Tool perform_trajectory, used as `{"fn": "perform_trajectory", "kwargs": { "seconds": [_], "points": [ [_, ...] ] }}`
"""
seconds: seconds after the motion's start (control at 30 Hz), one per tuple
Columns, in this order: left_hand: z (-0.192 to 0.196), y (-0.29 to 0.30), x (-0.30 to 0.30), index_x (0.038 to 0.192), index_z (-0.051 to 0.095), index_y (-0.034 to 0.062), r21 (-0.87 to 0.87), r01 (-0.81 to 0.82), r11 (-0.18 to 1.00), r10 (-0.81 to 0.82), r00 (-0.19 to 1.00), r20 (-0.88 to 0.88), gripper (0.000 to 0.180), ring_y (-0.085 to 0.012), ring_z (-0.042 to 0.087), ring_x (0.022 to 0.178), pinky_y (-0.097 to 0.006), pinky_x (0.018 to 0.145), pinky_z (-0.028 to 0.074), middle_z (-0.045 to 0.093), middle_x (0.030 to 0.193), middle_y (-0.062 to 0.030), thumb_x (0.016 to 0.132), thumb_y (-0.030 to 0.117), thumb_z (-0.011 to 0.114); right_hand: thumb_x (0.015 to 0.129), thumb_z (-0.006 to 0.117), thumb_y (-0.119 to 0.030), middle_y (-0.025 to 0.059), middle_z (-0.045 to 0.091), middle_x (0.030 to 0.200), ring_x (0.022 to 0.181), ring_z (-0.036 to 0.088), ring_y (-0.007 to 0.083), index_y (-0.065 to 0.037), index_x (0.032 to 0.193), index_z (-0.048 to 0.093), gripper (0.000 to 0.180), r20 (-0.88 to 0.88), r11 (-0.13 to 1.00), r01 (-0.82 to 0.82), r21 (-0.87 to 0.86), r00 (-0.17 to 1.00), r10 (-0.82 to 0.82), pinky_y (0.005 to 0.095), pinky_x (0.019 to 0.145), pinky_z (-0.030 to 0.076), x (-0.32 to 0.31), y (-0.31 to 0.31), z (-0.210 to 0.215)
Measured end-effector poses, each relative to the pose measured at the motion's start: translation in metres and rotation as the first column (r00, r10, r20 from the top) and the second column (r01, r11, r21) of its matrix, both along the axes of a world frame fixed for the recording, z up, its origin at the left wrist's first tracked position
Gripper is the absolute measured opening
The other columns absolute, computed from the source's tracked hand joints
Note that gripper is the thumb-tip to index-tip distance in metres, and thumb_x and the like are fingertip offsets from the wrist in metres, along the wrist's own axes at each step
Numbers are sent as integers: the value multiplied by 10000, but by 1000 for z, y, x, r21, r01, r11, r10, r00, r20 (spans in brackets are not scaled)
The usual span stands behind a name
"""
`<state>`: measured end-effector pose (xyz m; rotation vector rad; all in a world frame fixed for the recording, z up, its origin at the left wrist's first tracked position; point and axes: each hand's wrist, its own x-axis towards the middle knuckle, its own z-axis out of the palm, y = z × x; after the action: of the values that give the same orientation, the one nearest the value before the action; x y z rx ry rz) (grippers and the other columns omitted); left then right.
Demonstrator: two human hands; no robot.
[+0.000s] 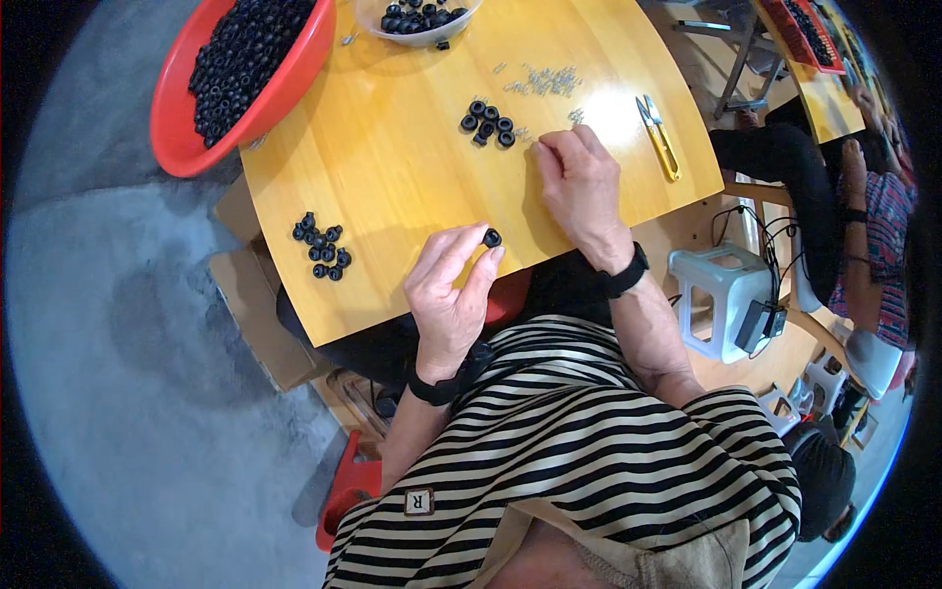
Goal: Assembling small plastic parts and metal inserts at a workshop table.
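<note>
At frame centre my left hand [449,294] pinches one small black rubber ring [492,238]; I count six [488,124] by my right hand [581,182], fingertips pressed down, grip hidden. Red bowl [177,137] cut off.

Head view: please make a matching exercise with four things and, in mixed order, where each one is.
1. red basin
2. yellow snips
3. single black ring
4. small silvery parts

a. pinched in the left hand
b. table's far left corner, full of black rings
c. scattered beyond the right hand
d. on the table, right of the right hand

Pairs: 1-b, 2-d, 3-a, 4-c
</note>
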<state>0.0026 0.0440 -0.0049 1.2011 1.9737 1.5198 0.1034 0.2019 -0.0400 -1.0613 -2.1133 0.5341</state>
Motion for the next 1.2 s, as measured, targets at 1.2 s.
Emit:
{"fn": "perform_trajectory", "kwargs": {
  "seconds": [1.2],
  "points": [
    [22,-10,14,1043,694,-21,69,122,990,-121,993,-13,293,-227,645,936,-302,827,499,680,994,-130,754,-23,741,910,687,-256,-76,497,617,511,375,9,-65,817,633,219,-662,-21,-662,-749,749,14,186,432,278,40,-41,43]
  ]
}}
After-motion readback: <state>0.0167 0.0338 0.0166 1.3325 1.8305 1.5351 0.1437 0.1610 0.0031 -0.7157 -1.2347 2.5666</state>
